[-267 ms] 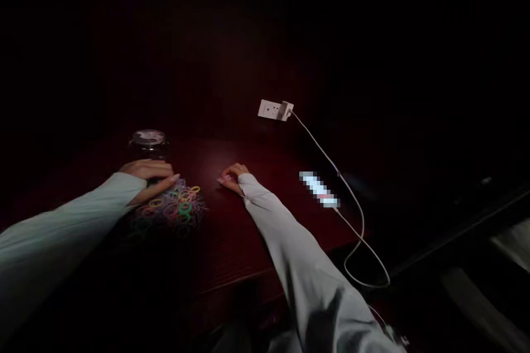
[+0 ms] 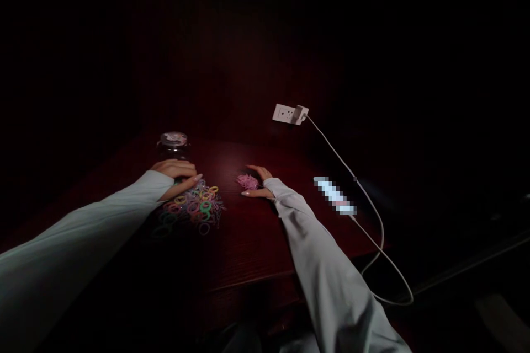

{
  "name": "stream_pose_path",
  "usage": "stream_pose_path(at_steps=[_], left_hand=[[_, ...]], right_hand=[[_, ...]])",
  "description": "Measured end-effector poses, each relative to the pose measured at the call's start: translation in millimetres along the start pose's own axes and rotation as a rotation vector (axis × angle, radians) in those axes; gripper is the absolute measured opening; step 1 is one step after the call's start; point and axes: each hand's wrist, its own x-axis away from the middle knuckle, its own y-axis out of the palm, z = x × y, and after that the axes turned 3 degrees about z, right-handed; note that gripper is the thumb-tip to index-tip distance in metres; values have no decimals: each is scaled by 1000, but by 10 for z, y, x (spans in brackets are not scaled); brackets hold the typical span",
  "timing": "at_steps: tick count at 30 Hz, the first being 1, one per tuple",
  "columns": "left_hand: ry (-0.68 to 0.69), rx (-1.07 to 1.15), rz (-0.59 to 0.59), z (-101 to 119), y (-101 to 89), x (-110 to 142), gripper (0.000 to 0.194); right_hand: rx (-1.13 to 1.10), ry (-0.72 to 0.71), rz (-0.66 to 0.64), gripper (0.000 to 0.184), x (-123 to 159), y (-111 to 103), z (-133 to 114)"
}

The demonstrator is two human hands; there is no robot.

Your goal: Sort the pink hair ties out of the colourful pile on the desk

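On the dark red table (image 2: 248,242), my left hand (image 2: 176,176) lies loosely open over the mixed elastic bands (image 2: 194,207), holding nothing, while my right hand (image 2: 259,182), open, cups the pink bands (image 2: 247,181), best kept apart.

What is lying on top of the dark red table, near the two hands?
On the table lie a pile of coloured rubber bands by the left hand, a small pink heap by the right hand, and a jar. The jar's contents are too dark to see.
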Motion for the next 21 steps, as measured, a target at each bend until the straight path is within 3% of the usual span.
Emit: stream_pose_path(at_steps=[4,11,16,21], left_hand=[[30,9,20,-6,-18,-19,50],[40,69,23,-26,-24,-28,51],[38,40,25,-29,-10,-15,53],[29,62,14,-22,-37,-11,52]], right_hand=[[1,-36,-20,111,35,31,55],[10,-13,93,83,-56,290,-153],[6,-19,127,59,-172,319,-301],[-7,28,122,60,-217,263,-394]])
